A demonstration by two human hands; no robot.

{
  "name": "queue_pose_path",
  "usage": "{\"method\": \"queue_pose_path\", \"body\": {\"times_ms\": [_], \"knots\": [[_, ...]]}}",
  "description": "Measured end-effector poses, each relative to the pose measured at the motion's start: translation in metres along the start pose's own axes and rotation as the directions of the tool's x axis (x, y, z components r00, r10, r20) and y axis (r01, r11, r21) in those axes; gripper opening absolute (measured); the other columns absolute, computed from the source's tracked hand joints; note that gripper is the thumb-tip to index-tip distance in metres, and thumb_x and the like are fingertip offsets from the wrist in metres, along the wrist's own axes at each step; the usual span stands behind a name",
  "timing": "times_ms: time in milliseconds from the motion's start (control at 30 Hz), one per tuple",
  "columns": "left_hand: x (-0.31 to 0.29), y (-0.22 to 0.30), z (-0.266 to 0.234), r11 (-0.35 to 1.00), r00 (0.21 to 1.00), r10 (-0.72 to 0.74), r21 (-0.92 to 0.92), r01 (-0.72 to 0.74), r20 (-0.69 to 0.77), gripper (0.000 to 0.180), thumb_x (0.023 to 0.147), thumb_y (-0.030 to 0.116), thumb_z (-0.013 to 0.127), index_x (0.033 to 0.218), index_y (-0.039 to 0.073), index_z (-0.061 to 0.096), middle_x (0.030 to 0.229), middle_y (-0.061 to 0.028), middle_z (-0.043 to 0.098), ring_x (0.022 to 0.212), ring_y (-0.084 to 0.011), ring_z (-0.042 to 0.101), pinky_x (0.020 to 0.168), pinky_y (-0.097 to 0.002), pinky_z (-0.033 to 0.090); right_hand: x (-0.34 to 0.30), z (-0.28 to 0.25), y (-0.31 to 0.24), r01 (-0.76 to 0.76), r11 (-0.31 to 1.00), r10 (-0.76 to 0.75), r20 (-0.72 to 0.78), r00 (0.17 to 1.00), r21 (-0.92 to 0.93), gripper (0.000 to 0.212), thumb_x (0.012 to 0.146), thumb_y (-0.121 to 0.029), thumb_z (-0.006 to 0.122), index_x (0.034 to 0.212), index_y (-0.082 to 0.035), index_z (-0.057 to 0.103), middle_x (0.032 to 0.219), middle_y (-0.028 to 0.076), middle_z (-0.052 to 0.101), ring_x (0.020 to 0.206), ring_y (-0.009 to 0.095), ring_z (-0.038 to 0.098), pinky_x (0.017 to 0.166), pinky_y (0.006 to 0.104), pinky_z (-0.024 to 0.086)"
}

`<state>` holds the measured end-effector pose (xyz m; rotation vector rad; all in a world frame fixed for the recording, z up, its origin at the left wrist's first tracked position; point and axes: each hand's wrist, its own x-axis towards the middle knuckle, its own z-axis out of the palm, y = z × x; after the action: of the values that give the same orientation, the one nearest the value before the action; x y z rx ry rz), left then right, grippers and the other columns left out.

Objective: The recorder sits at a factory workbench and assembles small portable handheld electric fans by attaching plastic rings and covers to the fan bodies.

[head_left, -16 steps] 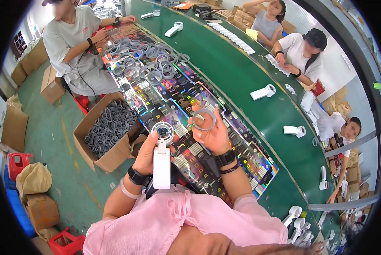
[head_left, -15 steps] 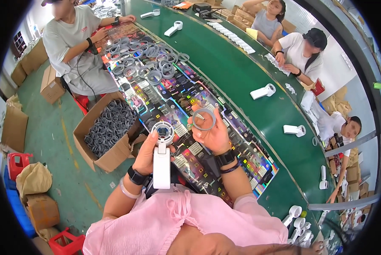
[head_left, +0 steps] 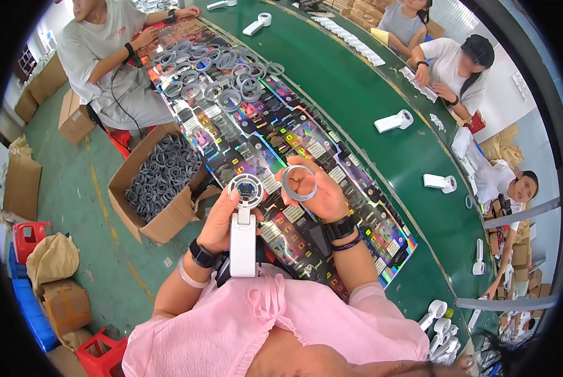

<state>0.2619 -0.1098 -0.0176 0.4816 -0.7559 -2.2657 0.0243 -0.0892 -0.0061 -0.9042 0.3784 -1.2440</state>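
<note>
A white handheld fan [head_left: 243,242] is gripped in my left hand [head_left: 217,221], its round head up and its handle toward me. The head's open front shows a dark circuit board in the middle. Just right of it, my right hand [head_left: 324,198] holds a grey ring [head_left: 286,183] by its edge, the palm partly showing through it. Ring and fan head are apart. Beneath both hands lies a shiny printed sheet [head_left: 275,141], with many loose grey rings [head_left: 230,100] piled on its far part.
A cardboard box [head_left: 162,232] full of grey rings stands left of the table. Along the green conveyor belt [head_left: 350,94] lie several white fans [head_left: 394,120]. More fans [head_left: 443,336] cluster at the lower right. Co-workers sit at the far left and across the belt.
The ring in my right hand has tilted and come slightly nearer to the fan head. My left hand keeps its hold on the fan. The view has shifted a little.
</note>
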Motion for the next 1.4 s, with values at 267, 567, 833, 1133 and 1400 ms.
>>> {"method": "queue_pose_path", "body": {"times_ms": [267, 567, 833, 1133, 1400], "knots": [[0.003, 0.000, 0.001, 1.000, 1.000, -0.008, 0.001, 0.008, 0.006, 0.048, 0.091, 0.041, 0.059, 0.124, 0.010, 0.040, 0.108, -0.0108, 0.059, 0.079, -0.0212, 0.067, 0.059, -0.0360, 0.062, 0.000, -0.005, 0.001, 0.007, 1.000, -0.006, 0.076, 0.997, -0.022, 0.059, 0.088, -0.043, 0.058, 0.132, -0.005, 0.048, 0.122, 0.025, 0.054, 0.087, 0.032, 0.061, 0.074, 0.0391, 0.050], [0.005, -0.001, -0.002, 0.999, 0.999, -0.026, -0.024, 0.027, 0.024, 0.046, 0.093, 0.039, 0.058, 0.124, 0.010, 0.040, 0.107, -0.0104, 0.059, 0.078, -0.0214, 0.067, 0.059, -0.0368, 0.061, 0.000, -0.002, 0.001, 0.038, 0.997, -0.034, 0.067, 0.997, -0.061, 0.057, 0.085, -0.042, 0.060, 0.127, -0.004, 0.054, 0.118, 0.022, 0.059, 0.084, 0.026, 0.064, 0.075, 0.0377, 0.054], [0.004, 0.000, 0.001, 1.000, 0.999, -0.031, -0.002, 0.031, 0.006, 0.048, 0.092, 0.041, 0.059, 0.124, 0.011, 0.040, 0.105, -0.0094, 0.060, 0.077, -0.0209, 0.067, 0.058, -0.0356, 0.061, -0.002, -0.009, 0.001, 0.027, 0.998, -0.037, 0.207, 0.978, 0.050, 0.051, 0.084, -0.038, 0.063, 0.127, -0.012, 0.057, 0.121, 0.026, 0.054, 0.088, 0.036, 0.060, 0.077, 0.0428, 0.050], [0.003, 0.002, 0.003, 1.000, 1.000, -0.025, 0.008, 0.025, 0.001, 0.049, 0.091, 0.041, 0.060, 0.124, 0.011, 0.040, 0.103, -0.0086, 0.060, 0.077, -0.0200, 0.067, 0.058, -0.0351, 0.062, 0.000, -0.012, 0.005, 0.037, 0.985, -0.085, 0.280, 0.956, 0.171, 0.049, 0.081, -0.034, 0.061, 0.126, -0.014, 0.060, 0.118, 0.027, 0.053, 0.090, 0.039, 0.058, 0.075, 0.0441, 0.050], [0.001, 0.000, 0.002, 1.000, 1.000, -0.017, -0.008, 0.017, -0.012, 0.046, 0.092, 0.038, 0.059, 0.124, 0.010, 0.041, 0.102, -0.0082, 0.059, 0.076, -0.0198, 0.067, 0.058, -0.0350, 0.061, -0.001, -0.013, 0.008, 0.031, 0.988, -0.068, 0.243, 0.968, 0.151, 0.055, 0.085, -0.038, 0.058, 0.131, -0.008, 0.054, 0.122, 0.026, 0.054, 0.090, 0.033, 0.062, 0.073, 0.0383, 0.050]]}}
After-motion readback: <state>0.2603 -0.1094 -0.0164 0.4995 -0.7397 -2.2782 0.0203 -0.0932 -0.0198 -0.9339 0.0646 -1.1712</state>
